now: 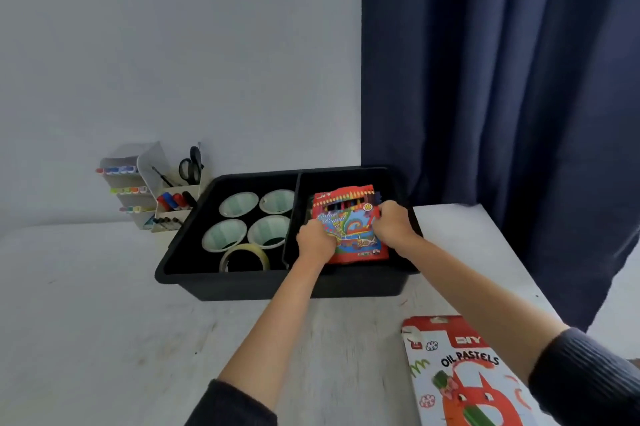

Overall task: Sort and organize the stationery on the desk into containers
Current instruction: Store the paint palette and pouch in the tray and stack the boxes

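Your left hand [317, 241] and right hand [393, 223] grip the red cardboard colour-pencil box [349, 224]; lower it flat into the black plastic tray [242, 287]'s three-o'clock compartment.

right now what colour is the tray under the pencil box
Black tray, seen in the head view.

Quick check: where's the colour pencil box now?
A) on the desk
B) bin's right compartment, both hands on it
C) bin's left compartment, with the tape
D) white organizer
B: the colour pencil box is in the right compartment of the black bin, gripped by the left hand and right hand.
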Demonstrator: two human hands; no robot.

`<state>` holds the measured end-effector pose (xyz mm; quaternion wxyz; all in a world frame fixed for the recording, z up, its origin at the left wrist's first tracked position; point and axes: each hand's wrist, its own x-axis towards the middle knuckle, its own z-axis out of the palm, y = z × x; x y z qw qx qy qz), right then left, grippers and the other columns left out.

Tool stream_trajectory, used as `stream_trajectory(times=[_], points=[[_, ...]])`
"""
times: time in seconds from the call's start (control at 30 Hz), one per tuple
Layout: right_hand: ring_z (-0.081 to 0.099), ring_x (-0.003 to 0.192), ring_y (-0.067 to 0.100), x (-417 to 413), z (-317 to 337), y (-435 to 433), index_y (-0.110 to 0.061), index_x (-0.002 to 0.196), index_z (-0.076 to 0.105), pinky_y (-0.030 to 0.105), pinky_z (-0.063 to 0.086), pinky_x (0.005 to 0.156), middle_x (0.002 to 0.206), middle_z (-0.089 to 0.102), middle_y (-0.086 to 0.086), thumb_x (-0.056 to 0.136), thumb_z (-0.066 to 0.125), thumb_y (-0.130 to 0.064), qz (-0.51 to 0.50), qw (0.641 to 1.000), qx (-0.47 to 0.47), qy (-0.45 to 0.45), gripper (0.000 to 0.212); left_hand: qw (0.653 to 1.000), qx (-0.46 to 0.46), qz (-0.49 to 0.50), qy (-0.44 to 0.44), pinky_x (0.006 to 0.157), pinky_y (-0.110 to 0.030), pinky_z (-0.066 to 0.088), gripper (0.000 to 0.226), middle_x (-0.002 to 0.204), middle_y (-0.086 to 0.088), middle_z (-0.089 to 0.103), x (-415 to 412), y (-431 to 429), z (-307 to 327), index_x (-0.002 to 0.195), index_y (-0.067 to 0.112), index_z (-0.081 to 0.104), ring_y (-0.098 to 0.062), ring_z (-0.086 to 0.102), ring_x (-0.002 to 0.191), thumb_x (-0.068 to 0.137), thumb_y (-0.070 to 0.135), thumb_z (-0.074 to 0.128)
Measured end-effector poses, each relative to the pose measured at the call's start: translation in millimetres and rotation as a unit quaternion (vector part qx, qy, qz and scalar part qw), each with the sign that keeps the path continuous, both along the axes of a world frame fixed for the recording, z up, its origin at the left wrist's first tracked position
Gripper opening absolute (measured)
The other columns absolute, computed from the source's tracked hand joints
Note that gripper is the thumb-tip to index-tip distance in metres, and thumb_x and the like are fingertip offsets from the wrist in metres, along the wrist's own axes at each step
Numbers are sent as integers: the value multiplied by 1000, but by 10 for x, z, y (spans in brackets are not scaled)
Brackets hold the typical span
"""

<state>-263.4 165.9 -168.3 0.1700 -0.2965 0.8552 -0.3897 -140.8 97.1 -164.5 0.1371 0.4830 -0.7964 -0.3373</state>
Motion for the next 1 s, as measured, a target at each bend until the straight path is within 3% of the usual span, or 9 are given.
stream_trajectory(times=[0.13,0.27,0.43,0.6,0.7,0.77,0.87,0.93,1.0], points=[[63,101,27,8,-103,-64,2,111,55,36,55,80,113,62,18,92,57,-10,1,996,39,78,23,995,-49,-34,-80,80,-35,46,24,115,-23,58,-46,-50,-33,105,-5,58,-32,56,106,92,15,55],[58,106,24,25,-145,-94,-2,117,54,35,53,85,118,58,16,90,62,-21,32,985,87,143,34,981,-110,-65,-147,97,-35,40,33,134,-22,40,-69,-16,-68,116,-6,55,-32,40,125,95,20,52],[44,119,27,20,-155,-120,-4,125,51,36,47,95,137,32,17,95,53,-24,70,983,111,132,36,969,-128,-96,-190,97,-35,42,33,137,-23,34,-98,-46,-35,123,-4,51,-30,41,122,95,15,51],[33,124,26,43,-115,-44,-8,131,46,34,39,99,134,31,15,96,49,-28,118,976,119,136,40,957,-184,-77,-210,94,-32,44,44,135,-19,38,-60,44,64,128,-1,45,-27,40,123,88,8,61],[40,122,26,81,-30,54,-10,133,46,35,44,99,132,35,15,96,51,-27,149,976,102,118,40,964,-223,-68,-131,86,-33,47,39,126,-13,48,15,193,198,124,4,49,-24,48,116,88,10,61],[50,116,23,120,80,180,-10,130,49,29,52,86,130,42,13,96,53,-22,144,985,41,82,36,975,-212,-51,-47,81,-33,51,33,123,-10,53,105,309,262,124,6,53,-22,54,109,91,11,56],[53,105,10,212,329,532,-11,122,56,13,47,63,119,53,2,97,50,-18,119,990,-71,26,27,981,-168,-19,99,67,-19,49,28,117,-4,58,291,520,279,121,12,57,-13,59,100,93,13,51],[55,98,8,258,460,828,-14,114,61,15,48,62,107,59,-1,97,49,-15,92,987,-134,6,21,971,-136,7,197,63,-8,43,22,110,-2,62,438,695,267,113,12,62,-7,58,91,92,9,53],[59,85,11,297,506,1157,-17,103,66,23,51,69,97,66,1,96,49,-8,58,981,-185,-3,21,952,-134,22,275,64,-8,45,15,97,1,65,565,923,213,100,13,66,-4,58,80,90,7,57]])
